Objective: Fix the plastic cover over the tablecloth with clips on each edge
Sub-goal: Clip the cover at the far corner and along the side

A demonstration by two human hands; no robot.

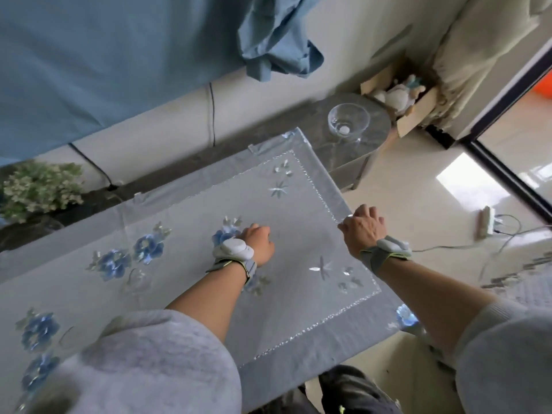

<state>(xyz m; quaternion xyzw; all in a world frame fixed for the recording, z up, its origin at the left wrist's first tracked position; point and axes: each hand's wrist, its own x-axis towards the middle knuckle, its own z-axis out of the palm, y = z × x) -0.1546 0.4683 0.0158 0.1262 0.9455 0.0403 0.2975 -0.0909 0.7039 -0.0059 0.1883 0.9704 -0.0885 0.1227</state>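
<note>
A pale blue-grey tablecloth (pixel 185 210) with blue embroidered flowers lies on the table under a clear plastic cover (pixel 301 234) with a sparkling border. Clear clips (pixel 255 149) sit along the far edge, and another clear clip (pixel 139 198) is further left. My left hand (pixel 258 240) rests as a closed fist on the cover near a blue flower. My right hand (pixel 363 227) is at the table's right edge. Its fingers curl down over the cover's edge and the thumb presses on top. Whatever lies under those fingers is hidden.
A glass bowl (pixel 348 121) stands on a round grey side table (pixel 379 138) beyond the far corner. A cardboard box (pixel 412 118) of plush toys sits by the wall. A plant (pixel 38 186) is at the far left. A power strip (pixel 485 221) and cables lie on the floor at right.
</note>
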